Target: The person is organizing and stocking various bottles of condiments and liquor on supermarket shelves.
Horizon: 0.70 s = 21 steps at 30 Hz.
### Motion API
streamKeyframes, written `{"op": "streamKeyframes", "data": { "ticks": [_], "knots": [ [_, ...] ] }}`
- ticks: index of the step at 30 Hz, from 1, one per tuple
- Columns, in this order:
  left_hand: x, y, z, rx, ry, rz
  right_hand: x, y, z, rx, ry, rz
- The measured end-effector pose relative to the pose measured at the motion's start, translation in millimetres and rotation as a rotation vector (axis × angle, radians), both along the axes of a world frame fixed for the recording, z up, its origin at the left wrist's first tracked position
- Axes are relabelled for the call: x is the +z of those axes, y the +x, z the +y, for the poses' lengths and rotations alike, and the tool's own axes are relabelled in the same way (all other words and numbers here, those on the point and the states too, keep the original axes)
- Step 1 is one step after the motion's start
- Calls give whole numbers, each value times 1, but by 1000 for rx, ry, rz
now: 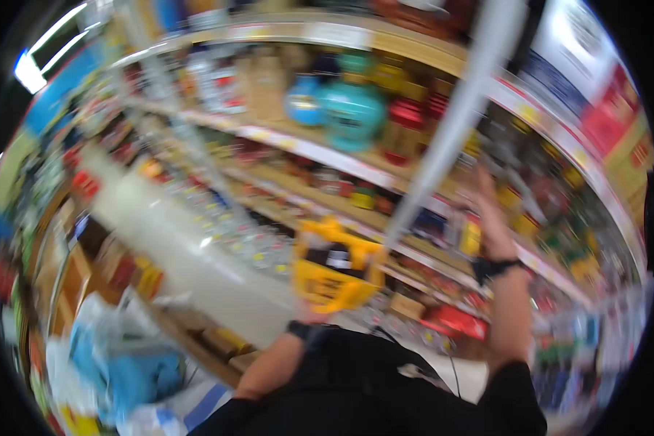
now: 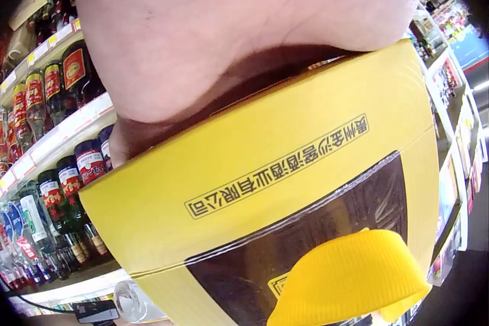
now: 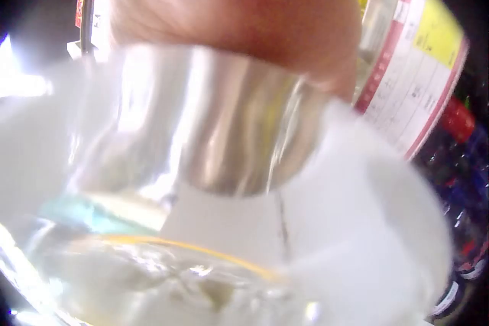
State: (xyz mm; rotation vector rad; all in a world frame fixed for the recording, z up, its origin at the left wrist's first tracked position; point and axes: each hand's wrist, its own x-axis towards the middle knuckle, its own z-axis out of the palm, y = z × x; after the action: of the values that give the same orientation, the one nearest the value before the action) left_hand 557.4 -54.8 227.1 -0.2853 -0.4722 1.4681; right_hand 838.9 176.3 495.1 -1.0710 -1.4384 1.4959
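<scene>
My left hand grips a yellow box with a dark panel, low in front of my body. Close up in the left wrist view, the palm lies along the edge of the box, and a yellow ribbon strap loops out from its dark panel. My right hand is stretched out to the shelves on the right, blurred in the head view. From the right wrist, its palm lies against a large clear bottle, which it holds; the fingertips are hidden behind the glass.
Long shelves of bottles and jars run along the aisle, with a teal jar and a blue one on an upper level. A pale post stands near my right arm. Plastic bags sit at the lower left.
</scene>
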Motion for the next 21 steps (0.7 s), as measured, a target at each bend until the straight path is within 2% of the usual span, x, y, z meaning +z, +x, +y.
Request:
{"op": "streamKeyframes", "data": {
  "ticks": [1,3,4,7,9,13,15,17,21],
  "knots": [
    [-22,-11,0,76,-108,195,-7,-2,15,27,108,-35],
    [-22,-39,-4,77,-435,630,-17,-29,36,158,69,58],
    [-16,-34,0,41,-426,632,2,-37,24,126,108,17],
    [12,-35,-6,101,-465,627,-8,-41,41,144,156,44],
    [20,-36,-7,120,-484,625,-7,-34,39,151,58,61],
    [26,-33,-3,115,-423,604,3,-26,31,164,7,16],
    [26,-31,-4,114,-393,593,-3,-26,32,133,68,54],
    [11,-36,-4,86,-391,591,-4,-23,37,150,85,47],
    [17,-36,-3,118,-415,567,2,-27,33,146,67,25]
  ]
}}
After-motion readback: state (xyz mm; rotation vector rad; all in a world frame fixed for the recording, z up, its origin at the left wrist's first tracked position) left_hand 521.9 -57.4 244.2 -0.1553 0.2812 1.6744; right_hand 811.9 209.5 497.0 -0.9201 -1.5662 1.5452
